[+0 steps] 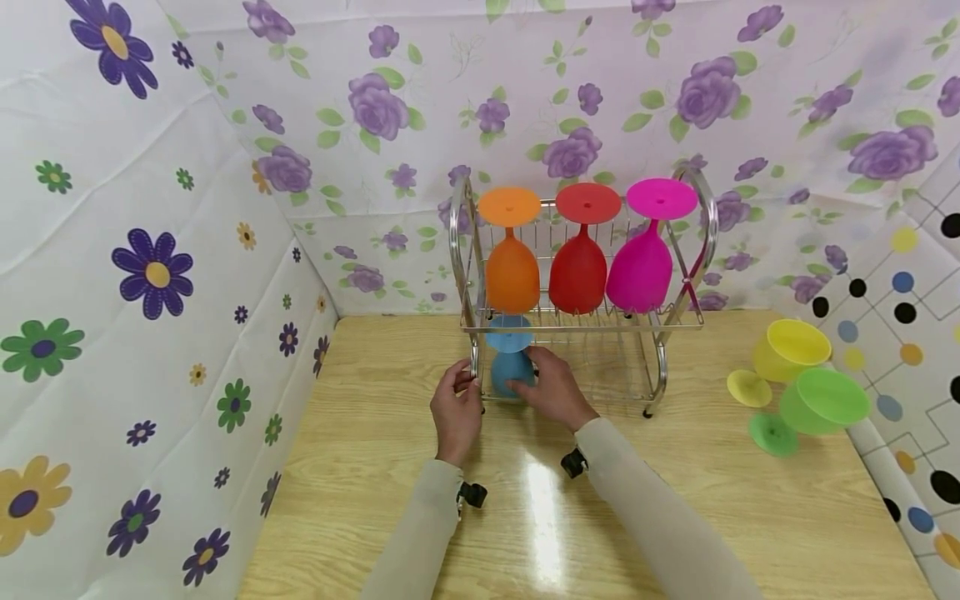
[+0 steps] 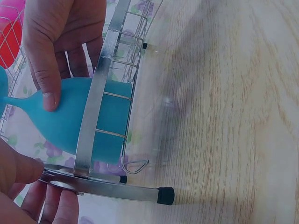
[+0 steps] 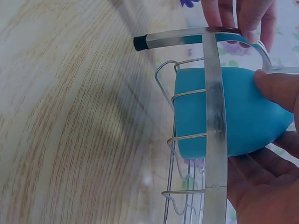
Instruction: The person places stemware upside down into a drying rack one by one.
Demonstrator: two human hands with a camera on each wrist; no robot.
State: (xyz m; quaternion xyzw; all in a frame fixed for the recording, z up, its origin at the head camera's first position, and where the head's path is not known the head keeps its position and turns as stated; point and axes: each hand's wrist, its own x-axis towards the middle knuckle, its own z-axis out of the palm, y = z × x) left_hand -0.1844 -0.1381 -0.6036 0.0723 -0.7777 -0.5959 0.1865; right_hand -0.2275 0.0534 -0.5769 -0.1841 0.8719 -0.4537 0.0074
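A blue plastic goblet (image 1: 512,372) stands upside down on the lower tier of a metal two-tier rack (image 1: 581,329), at its left end. My right hand (image 1: 557,390) holds its bowl, thumb at the front and fingers round the far side. In the right wrist view, the blue bowl (image 3: 247,112) has its rim down inside the wire tier behind the front bar. My left hand (image 1: 457,414) grips the rack's left leg. The left wrist view shows the thumb and fingers around the curved metal leg (image 2: 117,188).
On the upper tier, orange (image 1: 513,275), red (image 1: 578,275) and magenta (image 1: 641,271) goblets stand upside down. Yellow (image 1: 787,354) and green (image 1: 823,402) goblets are on the wooden table (image 1: 360,517) to the right. Patterned cloth walls (image 1: 420,167) enclose the table.
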